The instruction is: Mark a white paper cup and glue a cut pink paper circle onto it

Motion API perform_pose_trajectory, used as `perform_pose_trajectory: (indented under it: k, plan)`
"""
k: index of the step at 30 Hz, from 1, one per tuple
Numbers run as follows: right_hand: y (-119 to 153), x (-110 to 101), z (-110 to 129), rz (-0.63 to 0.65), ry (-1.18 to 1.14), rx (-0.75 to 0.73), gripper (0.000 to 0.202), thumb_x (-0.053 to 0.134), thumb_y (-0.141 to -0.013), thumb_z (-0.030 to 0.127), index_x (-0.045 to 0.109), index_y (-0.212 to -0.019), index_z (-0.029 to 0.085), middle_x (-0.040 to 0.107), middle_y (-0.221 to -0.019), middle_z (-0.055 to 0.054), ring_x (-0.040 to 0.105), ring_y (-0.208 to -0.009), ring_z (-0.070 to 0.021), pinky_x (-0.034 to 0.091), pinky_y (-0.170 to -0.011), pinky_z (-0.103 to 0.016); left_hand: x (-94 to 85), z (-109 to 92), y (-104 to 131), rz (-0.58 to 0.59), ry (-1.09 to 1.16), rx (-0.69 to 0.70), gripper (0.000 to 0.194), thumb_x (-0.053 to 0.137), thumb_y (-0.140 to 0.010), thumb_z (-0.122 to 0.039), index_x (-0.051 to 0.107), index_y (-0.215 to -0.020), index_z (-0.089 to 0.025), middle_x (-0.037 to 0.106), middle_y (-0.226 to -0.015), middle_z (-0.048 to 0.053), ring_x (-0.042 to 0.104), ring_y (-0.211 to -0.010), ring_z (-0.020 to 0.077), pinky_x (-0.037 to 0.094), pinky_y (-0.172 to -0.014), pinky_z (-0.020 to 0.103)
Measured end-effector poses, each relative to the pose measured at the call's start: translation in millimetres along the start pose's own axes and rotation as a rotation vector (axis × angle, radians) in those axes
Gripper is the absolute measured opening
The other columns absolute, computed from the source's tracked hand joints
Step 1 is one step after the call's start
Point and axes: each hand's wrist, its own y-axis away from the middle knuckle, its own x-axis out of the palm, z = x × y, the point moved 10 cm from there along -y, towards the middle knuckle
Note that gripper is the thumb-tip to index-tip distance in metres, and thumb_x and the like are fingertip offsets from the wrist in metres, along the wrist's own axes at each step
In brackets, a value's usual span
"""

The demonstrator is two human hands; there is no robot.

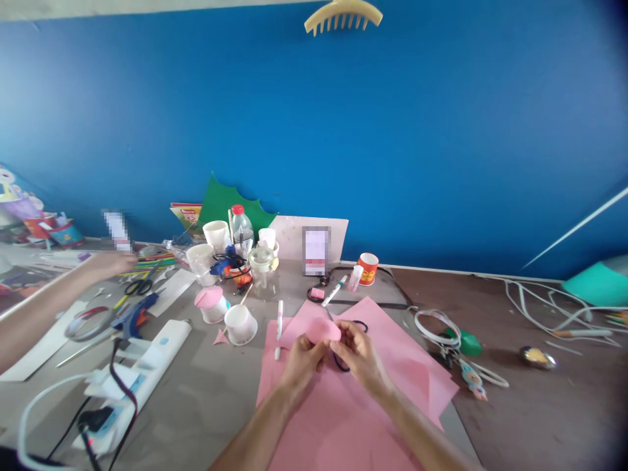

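Observation:
A rounded piece of pink paper (322,329) is pinched at its near edge between both hands. My left hand (303,361) has thumb and fingers closed on its lower left side. My right hand (359,352) grips the right side, fingertips close to the left ones. Beneath the hands lie scissors (342,366), their dark handles partly hidden by my right hand and their blade pointing away. Large pink sheets (338,418) spread under both forearms. A white marker (280,319) lies at the sheets' left edge.
A white power strip (161,350) and glue gun (135,317) lie left, near another person's arm (59,294). Paper cups (240,325), a glass jar (263,271) and a bottle (242,229) stand left of centre. A phone (316,252) leans behind; cables (436,324) lie right.

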Motion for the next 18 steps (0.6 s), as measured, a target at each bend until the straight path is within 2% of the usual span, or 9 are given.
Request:
perform_pose_trajectory:
  k: [3,6,8,14,18]
  plan:
    - [1.2,-2.3,-9.3,-0.049,0.027,0.007,0.033,0.067,-0.075,0.036,0.061,-0.101,0.017,0.065,-0.076,-0.004,0.06,-0.065,-0.0179,0.048,-0.058,-0.028,-2.1,-2.0,0.7,-0.029,0.029,-0.001,0.043,0.071,-0.061,-0.054,0.054,-0.053,-0.016,0.039,-0.045,-0.004,0.029,-0.046,0.0077,0.021,-0.047,0.025]
    - [0.0,-6.8,-15.2,-0.095,0.018,-0.002,0.033,0.067,-0.075,0.036,0.06,-0.102,0.017,0.066,-0.075,-0.003,0.06,-0.067,-0.0187,0.049,-0.062,-0.03,0.5,-5.8,1.3,-0.014,0.071,0.04,0.036,0.069,-0.066,-0.048,0.067,-0.077,-0.013,0.049,-0.056,-0.002,0.033,-0.051,0.0086,0.025,-0.05,0.024]
    - [-0.8,-8.6,-18.1,-0.11,-0.001,0.006,0.034,0.067,-0.075,0.038,0.06,-0.1,0.017,0.064,-0.072,-0.002,0.059,-0.064,-0.018,0.048,-0.06,-0.029,0.1,-5.8,0.9,-0.017,0.037,0.06,0.034,0.065,-0.07,-0.042,0.069,-0.086,-0.012,0.053,-0.061,-0.001,0.036,-0.053,0.0096,0.027,-0.051,0.024]
    - [2.9,-12.9,-15.1,-0.202,-0.031,0.002,0.035,0.066,-0.074,0.037,0.06,-0.102,0.017,0.059,-0.066,0.001,0.054,-0.058,-0.0153,0.044,-0.055,-0.027,-7.7,-6.8,-1.4,-0.075,-0.074,0.137,0.017,0.06,-0.073,-0.031,0.066,-0.077,-0.016,0.056,-0.067,0.0,0.043,-0.06,0.0123,0.032,-0.055,0.024]
    - [3.2,-12.6,-14.0,-0.206,-0.037,0.024,0.033,0.06,-0.077,0.037,0.057,-0.102,0.017,0.053,-0.058,0.005,0.045,-0.047,-0.0117,0.038,-0.046,-0.024,-4.6,-3.5,-0.8,-0.032,-0.004,0.082,0.016,0.063,-0.071,-0.034,0.06,-0.072,-0.018,0.051,-0.06,-0.003,0.043,-0.055,0.0116,0.033,-0.051,0.023]
